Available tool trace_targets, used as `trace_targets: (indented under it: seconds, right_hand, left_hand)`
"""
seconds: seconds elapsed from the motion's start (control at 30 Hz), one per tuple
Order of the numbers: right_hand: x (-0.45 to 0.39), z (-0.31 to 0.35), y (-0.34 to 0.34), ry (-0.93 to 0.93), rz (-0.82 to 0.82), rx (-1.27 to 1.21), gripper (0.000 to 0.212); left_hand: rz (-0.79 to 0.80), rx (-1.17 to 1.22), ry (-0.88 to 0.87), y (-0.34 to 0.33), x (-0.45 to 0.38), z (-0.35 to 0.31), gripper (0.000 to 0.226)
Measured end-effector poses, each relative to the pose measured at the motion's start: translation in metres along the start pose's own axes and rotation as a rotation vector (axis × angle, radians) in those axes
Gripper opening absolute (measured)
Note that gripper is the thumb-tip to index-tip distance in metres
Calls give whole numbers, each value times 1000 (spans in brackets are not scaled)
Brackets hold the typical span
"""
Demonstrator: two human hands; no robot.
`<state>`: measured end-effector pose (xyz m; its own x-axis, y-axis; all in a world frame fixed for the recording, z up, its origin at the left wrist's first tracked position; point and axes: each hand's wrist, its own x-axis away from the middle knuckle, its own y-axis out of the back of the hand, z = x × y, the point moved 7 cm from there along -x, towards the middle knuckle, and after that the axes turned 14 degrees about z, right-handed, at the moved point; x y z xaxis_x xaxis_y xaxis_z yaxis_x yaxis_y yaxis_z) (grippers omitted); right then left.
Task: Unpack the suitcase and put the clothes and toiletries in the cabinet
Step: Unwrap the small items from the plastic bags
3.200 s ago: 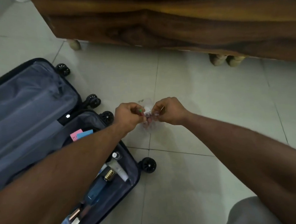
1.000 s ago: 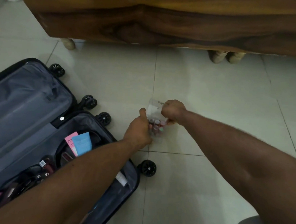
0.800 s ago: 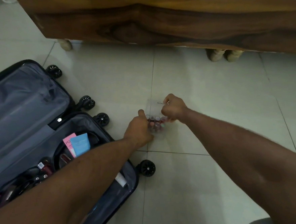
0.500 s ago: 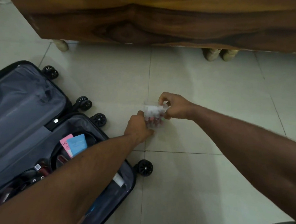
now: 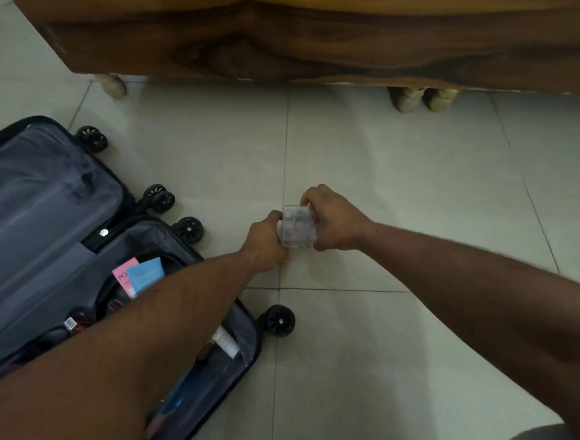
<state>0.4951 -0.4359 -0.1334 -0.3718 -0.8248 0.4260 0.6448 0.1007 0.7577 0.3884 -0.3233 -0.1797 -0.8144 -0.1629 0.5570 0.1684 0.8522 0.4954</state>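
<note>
Both hands are gripping a clear box (image 5: 297,227) low over the floor (image 5: 399,178), right of the open suitcase (image 5: 40,203): left hand (image 5: 266,240) curled round one side, right hand (image 5: 336,221) round the other. It is looking light, rigid and slippery (small bottles inside, probably fragile), so holding it by opposite walls, lid level, seems wisest.

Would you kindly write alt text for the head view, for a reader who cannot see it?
Both hands, left hand and right hand, hold a small clear box of little bottles above the tiled floor. An open suitcase with toiletries lies left; a wooden cabinet stands beyond.
</note>
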Motion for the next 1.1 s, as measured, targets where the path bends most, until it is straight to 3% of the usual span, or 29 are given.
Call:
trace_targets:
  seconds: [0.17,0.37,0.53,0.67,0.73,0.83,1.1]
  right_hand:
    - [5,-4,-11,22,-71,-61,68]
    - [3,-6,-19,33,-119,-66,65]
    - [10,-29,-24,-71,-117,-237,113]
    - [17,-35,-18,-218,-66,-295,73]
    - [27,-30,-6,-221,-138,-408,66]
    - [59,-8,22,-223,-191,-535,65]
    - [202,103,137,-216,-208,-773,74]
  left_hand:
    - [34,94,-1,4,0,0,78]
    - [104,461,-13,-2,6,-1,82]
    - [152,518,15,-6,3,2,72]
    - [176,512,-19,-5,7,-15,52]
    - [135,532,-15,2,18,-27,60]
    - [121,594,-9,17,50,-50,77]
    - [181,559,-25,86,200,-170,66]
